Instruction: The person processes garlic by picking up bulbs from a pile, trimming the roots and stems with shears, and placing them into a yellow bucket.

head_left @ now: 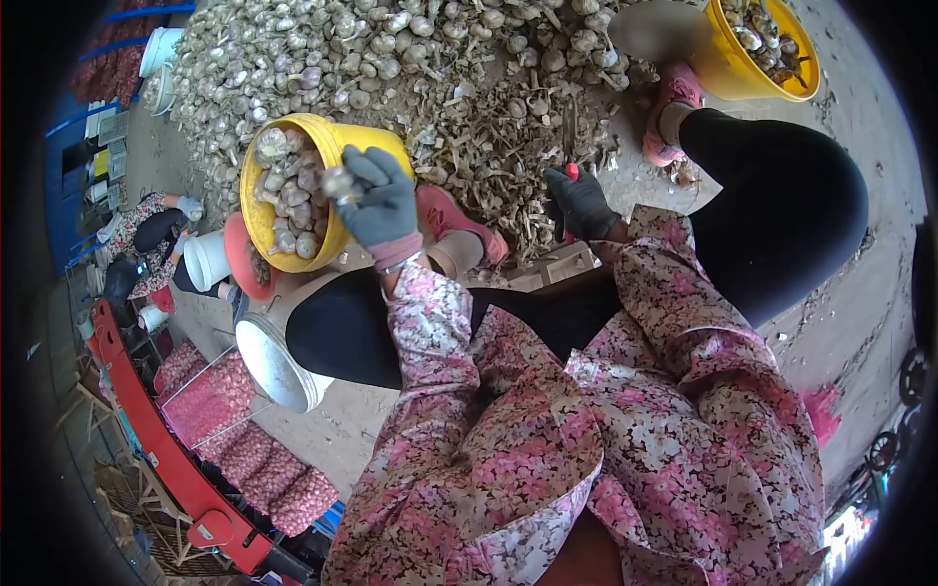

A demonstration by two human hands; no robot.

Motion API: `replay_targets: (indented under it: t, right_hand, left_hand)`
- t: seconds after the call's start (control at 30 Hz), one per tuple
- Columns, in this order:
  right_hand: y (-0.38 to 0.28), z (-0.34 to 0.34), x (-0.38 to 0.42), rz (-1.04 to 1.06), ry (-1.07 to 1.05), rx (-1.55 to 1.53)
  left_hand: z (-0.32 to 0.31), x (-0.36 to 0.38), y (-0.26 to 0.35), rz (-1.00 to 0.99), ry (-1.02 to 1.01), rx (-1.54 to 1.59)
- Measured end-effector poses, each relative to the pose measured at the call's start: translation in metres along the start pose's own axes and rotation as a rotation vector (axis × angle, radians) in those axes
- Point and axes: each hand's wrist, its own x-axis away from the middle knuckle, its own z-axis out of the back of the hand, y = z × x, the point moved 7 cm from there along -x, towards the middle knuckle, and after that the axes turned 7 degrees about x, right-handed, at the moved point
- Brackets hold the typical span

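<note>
My left hand (376, 200), in a grey glove, is over the rim of a yellow bucket (337, 146) that leans on its side. A garlic bulb (339, 184), blurred by motion, is at its curled fingertips. Inside the bucket lie several garlic bulbs (293, 195). My right hand (588, 205), in a dark glove, is closed around red-handled shears (571, 172). Their narrow metal blades point away from me, over dry garlic trimmings (489, 161) on the ground.
A large heap of garlic (322, 49) spreads ahead. Another yellow bucket (718, 68) stands at the far right. White buckets (269, 361), a reddish tub (239, 254), filled pink net sacks (244, 439) and a red machine frame (147, 420) are on the left, with another person (147, 239) bending there.
</note>
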Motion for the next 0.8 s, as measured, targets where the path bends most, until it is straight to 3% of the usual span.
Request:
replay_targets:
  t: [0.07, 0.13, 0.17, 0.2, 0.27, 0.33, 0.4, 0.43, 0.47, 0.53, 0.57, 0.6, 0.67, 0.73, 0.8]
  right_hand:
    - [-0.003, 0.002, 0.007, -0.094, 0.114, 0.029]
    - [0.005, 0.005, -0.001, -0.067, 0.091, -0.069]
    - [-0.003, 0.003, 0.006, -0.095, 0.087, -0.059]
    - [-0.004, 0.002, 0.006, -0.101, 0.097, -0.064]
    - [-0.009, 0.004, 0.005, -0.064, 0.186, -0.141]
    - [-0.014, 0.008, 0.006, -0.069, 0.225, -0.117]
    - [-0.018, 0.009, 0.006, -0.108, 0.197, -0.169]
    - [-0.021, 0.012, 0.004, -0.104, 0.211, -0.174]
    - [-0.024, 0.015, 0.003, -0.097, 0.235, -0.162]
    - [-0.025, 0.017, 0.002, -0.1, 0.276, -0.135]
    - [-0.024, 0.019, 0.001, -0.101, 0.325, -0.166]
    - [-0.022, 0.02, -0.001, -0.112, 0.328, -0.171]
    - [-0.028, 0.017, -0.001, -0.178, 0.293, -0.21]
    - [-0.024, 0.012, -0.005, -0.151, 0.31, -0.235]
    - [-0.02, 0.012, -0.009, -0.115, 0.325, -0.252]
  left_hand:
    - [-0.022, 0.004, -0.015, -0.476, 0.087, -0.362]
    - [0.032, -0.02, -0.01, -0.394, 0.311, -0.555]
    - [0.063, -0.036, -0.009, -0.383, 0.51, -0.846]
    - [0.084, -0.049, -0.026, -0.268, 0.567, -1.026]
    - [0.127, -0.081, -0.036, -0.274, 0.586, -1.397]
    - [0.191, -0.127, -0.032, -0.096, 0.382, -1.722]
    - [0.228, -0.157, -0.038, -0.035, 0.153, -2.504]
    - [0.207, -0.149, -0.067, -0.091, 0.251, -2.982]
    - [0.193, -0.155, -0.082, -0.08, 0.236, -2.98]
    - [0.196, -0.159, -0.076, 0.372, 0.579, -3.041]
    - [0.19, -0.16, -0.074, 0.21, 0.633, -2.977]
    - [0.198, -0.163, -0.061, 0.225, 0.639, -2.982]
    - [0.222, -0.17, -0.034, 0.144, 0.538, -2.481]
    - [0.191, -0.151, -0.067, 0.143, 0.513, -2.516]
    - [0.189, -0.147, -0.099, 0.261, 0.302, -2.99]
